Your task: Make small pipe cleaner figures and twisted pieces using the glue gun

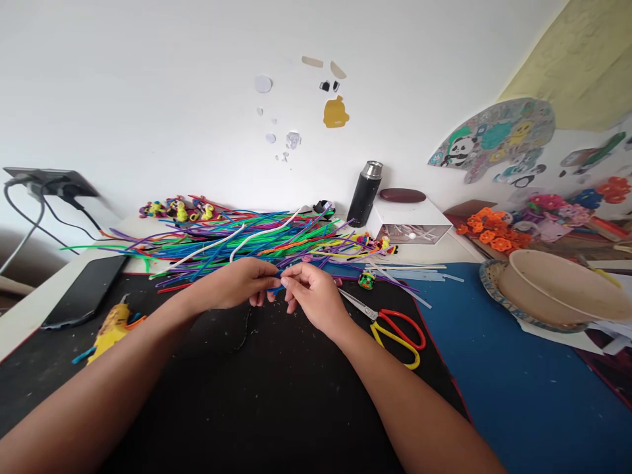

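Both hands meet over the black mat, fingertips close together. Pinched in my left hand is a small blue pipe cleaner piece, mostly covered by the fingers. Thumb and forefinger of my right hand close on the same blue piece from the other side. Just behind the hands spreads a pile of pipe cleaners in green, blue, purple, white and red. Scissors with one red and one yellow handle lie right of my right hand, near a small green figure.
At left are a yellow glue gun, a black phone and a plugged-in socket. Behind stand a black thermos and a white box. Glue sticks, orange flowers and a beige bowl are at right.
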`<state>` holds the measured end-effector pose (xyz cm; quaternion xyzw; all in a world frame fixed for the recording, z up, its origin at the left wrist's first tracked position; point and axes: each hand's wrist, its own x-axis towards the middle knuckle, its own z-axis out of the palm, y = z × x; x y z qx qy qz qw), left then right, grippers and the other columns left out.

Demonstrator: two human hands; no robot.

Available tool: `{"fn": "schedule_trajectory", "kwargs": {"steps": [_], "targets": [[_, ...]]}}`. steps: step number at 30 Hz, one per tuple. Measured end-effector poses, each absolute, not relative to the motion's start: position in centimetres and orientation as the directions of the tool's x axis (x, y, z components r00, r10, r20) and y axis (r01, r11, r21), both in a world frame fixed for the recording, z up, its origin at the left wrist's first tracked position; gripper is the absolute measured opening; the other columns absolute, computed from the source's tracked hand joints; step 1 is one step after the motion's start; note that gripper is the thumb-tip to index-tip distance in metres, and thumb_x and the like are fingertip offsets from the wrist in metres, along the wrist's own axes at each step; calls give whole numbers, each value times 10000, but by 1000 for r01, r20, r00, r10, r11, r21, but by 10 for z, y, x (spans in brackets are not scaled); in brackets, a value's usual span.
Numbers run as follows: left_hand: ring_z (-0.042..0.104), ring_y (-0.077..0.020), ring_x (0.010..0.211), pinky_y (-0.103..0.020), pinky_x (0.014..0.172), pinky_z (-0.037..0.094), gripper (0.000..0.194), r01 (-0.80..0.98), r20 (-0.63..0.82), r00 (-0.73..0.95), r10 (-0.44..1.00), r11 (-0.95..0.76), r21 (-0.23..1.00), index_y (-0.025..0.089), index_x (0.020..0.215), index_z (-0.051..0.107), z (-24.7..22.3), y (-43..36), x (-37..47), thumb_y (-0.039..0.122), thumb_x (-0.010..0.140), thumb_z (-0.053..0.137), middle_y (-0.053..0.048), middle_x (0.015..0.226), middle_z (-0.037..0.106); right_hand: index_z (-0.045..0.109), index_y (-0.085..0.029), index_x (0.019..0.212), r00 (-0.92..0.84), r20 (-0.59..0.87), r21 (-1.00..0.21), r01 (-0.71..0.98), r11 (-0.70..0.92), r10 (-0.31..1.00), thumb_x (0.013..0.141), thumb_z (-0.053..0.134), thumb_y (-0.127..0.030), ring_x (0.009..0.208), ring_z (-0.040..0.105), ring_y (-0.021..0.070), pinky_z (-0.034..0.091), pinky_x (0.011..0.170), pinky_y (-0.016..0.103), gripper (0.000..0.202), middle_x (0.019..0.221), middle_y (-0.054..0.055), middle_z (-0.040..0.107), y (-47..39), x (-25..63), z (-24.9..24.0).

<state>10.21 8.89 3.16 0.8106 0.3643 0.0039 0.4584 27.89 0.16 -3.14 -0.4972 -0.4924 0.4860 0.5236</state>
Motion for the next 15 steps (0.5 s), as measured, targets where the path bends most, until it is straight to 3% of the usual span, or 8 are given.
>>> {"fn": "schedule_trajectory", "kwargs": {"steps": [11, 15], "targets": [[670, -197, 725, -269, 637, 515, 484, 545, -288, 785, 549, -391, 742, 209, 955, 726, 32, 89, 97, 649, 952, 527, -38, 820, 708, 625, -211, 1123, 33, -16, -996, -84, -13, 999, 919, 690, -370, 448, 648, 119, 408, 434, 203, 267, 659, -71, 647, 2, 281, -32], [614, -198, 723, -275, 643, 467, 491, 555, -265, 787, 557, -453, 697, 204, 880, 728, 31, 90, 98, 641, 943, 513, -32, 796, 674, 645, -197, 1016, 19, -9, -997, -80, -8, 1000, 911, 683, -378, 451, 651, 115, 396, 432, 201, 213, 652, -59, 643, 2, 281, -29]]}}
